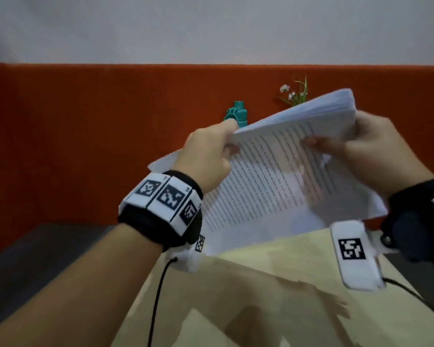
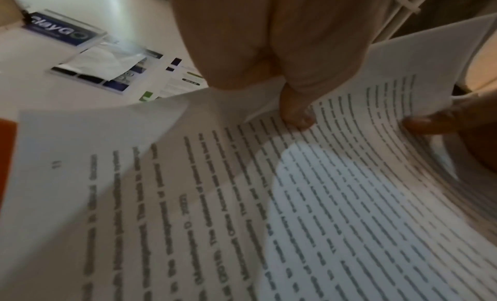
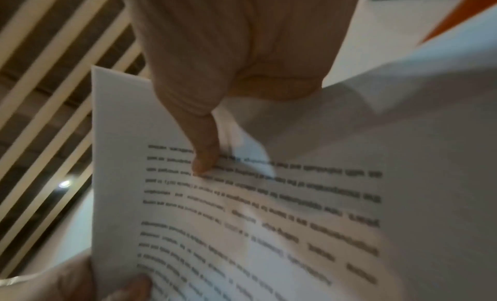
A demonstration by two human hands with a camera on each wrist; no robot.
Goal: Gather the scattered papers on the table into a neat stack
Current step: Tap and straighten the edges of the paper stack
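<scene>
We are holding the stack of papers [image 1: 281, 176] up in the air above the pale wooden table [image 1: 273, 284], tilted so its printed face is turning toward us. The sheets are thin, white and limp, covered in dense lines of black text too blurred to read; they are bowing between our hands, and the far edge is fanning out into a thick, layered wedge. Our left hand [image 1: 206, 156] is pinching the stack's upper left corner, thumb on the printed side and fingers curled behind. Our right hand [image 1: 376, 151] is gripping the stack's upper right edge, its thumb [image 3: 204, 156] pressing flat on the text and the fingers wrapped behind the sheets. One loose white corner is sticking out behind the left hand.

Behind the stack, a matte orange partition [image 1: 85, 134] is running across under a pale wall. Just left of the stack's top edge, a teal plastic object [image 1: 237, 113] is peeking out, its kind unclear, and above the stack's top edge a small plant with white flowers [image 1: 295, 92] is showing thin green stems. In the left wrist view, glossy printed leaflets [image 2: 107, 71] with dark blue blocks are showing beyond the stack, on a white surface
</scene>
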